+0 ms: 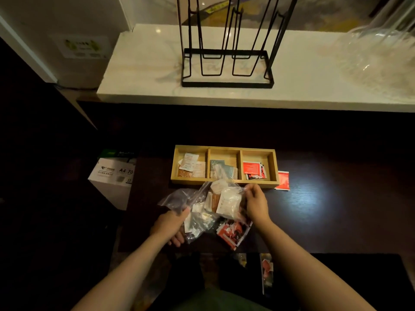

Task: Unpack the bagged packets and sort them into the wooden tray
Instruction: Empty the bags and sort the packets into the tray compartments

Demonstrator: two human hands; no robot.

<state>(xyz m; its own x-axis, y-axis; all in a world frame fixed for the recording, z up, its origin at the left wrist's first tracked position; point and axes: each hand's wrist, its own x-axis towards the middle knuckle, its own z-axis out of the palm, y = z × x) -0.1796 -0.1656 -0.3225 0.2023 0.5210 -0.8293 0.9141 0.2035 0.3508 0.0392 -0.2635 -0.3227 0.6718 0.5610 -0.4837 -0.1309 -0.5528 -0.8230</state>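
Left hand [170, 223] grips the near-left edge of a clear plastic bag [202, 212]; right hand [256, 204] pinches its far-right edge, fingers curled. Bag lifted just above the dark table [314, 209], stuffed with white and orange packets [224, 202]. Red packets [232, 233] lie beneath it. Just beyond, the wooden tray [223, 148]: pale sachets left compartment, teal middle, red right. One red packet [282, 181] beside the tray's right end.
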